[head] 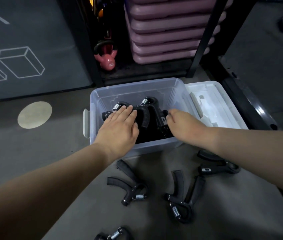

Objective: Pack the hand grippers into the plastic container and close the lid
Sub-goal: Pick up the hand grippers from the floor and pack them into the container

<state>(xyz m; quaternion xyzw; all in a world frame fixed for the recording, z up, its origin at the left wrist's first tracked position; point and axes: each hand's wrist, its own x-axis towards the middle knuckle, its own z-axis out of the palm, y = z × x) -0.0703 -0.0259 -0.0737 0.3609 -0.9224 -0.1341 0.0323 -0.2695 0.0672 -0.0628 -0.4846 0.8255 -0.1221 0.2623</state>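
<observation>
Some hand grippers [147, 115] are already in the plastic container [133, 89]. The left hand [120, 125] lies flat on them, fingers loose. I cannot tell the right hand's [182, 125] fingers. Four grippers [128, 184] wait nearby. The lid [213, 101] is off, right of the container.

pink kettlebell [109, 64]: "2KG", digit unclear | grey floor mat [33, 32]: large white letter "X", partly cut off

Dim gym corner, grey floor underfoot.
A dark mat [24, 49] printed with white box outlines lies left, a pale round floor spot [34, 115] glows nearby, and a black rack [205, 37] holds stacked purple step platforms [168, 30] beside a pink kettlebell [107, 61].
</observation>
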